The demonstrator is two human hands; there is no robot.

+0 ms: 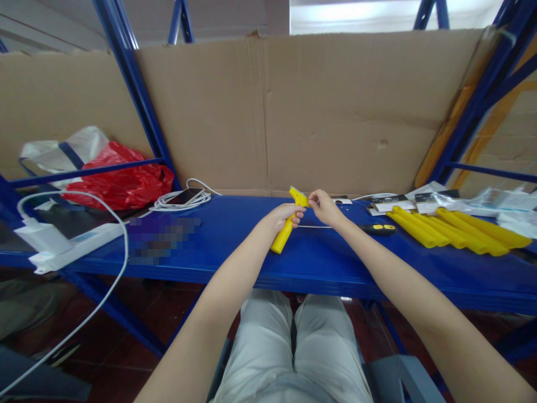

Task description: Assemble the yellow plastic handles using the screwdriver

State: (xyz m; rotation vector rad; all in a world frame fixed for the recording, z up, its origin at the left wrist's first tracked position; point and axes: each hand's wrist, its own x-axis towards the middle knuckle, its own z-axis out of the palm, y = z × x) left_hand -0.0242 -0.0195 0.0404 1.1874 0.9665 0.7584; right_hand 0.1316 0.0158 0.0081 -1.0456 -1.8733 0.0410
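My left hand [288, 215] is wrapped round the handle of a yellow scraper-like tool [282, 239], which tilts with its angled head up and away from me. Close against the right side of that head, my right hand [324, 207] has its thumb and fingers pinched together. Whatever sits between those fingertips is too small to make out. Beneath my right wrist, a screwdriver [378, 229] with a black and yellow handle lies on the blue bench [235, 240], its thin shaft pointing left.
Several yellow handles [457, 232] lie at the right, before plastic-wrapped packets [436, 200]. At the left are a power strip [79, 246] with a plugged-in charger, a coiled white cable [180, 200], a phone and a red bag [121, 176]. Cardboard [344, 112] walls the back.
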